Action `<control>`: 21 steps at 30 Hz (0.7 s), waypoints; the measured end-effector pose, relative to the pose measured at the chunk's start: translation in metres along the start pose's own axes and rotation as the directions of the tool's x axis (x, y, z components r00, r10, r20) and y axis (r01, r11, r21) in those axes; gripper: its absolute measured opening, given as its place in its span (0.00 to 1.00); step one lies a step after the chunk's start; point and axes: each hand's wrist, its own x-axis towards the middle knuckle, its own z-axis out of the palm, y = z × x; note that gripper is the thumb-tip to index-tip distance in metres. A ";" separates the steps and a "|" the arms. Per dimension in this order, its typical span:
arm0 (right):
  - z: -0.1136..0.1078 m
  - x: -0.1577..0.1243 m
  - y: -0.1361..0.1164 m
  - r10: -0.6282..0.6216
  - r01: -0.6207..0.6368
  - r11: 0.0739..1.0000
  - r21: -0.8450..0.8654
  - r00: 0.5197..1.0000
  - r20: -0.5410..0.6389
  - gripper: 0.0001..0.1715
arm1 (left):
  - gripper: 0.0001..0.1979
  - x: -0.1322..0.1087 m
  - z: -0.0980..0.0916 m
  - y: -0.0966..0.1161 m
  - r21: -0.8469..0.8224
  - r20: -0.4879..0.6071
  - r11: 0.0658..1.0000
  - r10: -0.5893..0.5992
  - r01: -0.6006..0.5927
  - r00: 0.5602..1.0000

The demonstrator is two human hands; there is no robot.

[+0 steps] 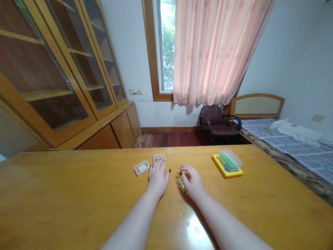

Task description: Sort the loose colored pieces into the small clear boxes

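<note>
My left hand (pixel 157 177) lies with its fingers stretched out and spread over a small pale pink plastic box (pixel 159 156), covering much of it. Just left of that hand sits a small clear plastic tray (pixel 141 168) with a whitish piece inside. My right hand (pixel 193 181) hovers or rests beside a little heap of short pale yellow pieces (pixel 181 184), partly hiding it. Its fingers are curved, with a gap between thumb and forefinger and nothing visible between them. What the heap's pieces are is too small to tell.
Toward the right of the wooden table (pixel 85 194) lies a yellow board or box (pixel 226 173), topped by a clear container (pixel 231 159) with green contents. Beyond the table are a dark red armchair (pixel 215 119), a bed (pixel 291 139) and a glass-fronted cabinet (pixel 104 114).
</note>
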 end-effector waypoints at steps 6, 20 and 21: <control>-0.004 -0.003 -0.002 -0.036 0.038 0.999 0.038 0.998 -0.047 0.12 | 0.20 0.000 -0.001 0.000 -0.042 -0.018 0.998 0.042 -0.042 0.999; -0.150 0.040 0.048 0.176 -0.466 0.493 -0.735 0.881 -0.440 0.36 | 0.17 -0.002 -0.005 0.006 -0.078 -0.086 0.997 0.019 -0.026 0.996; -0.157 0.040 0.058 0.245 -0.467 0.448 -0.763 0.884 -0.398 0.37 | 0.17 -0.002 -0.005 0.006 -0.078 -0.089 0.997 0.020 -0.027 0.996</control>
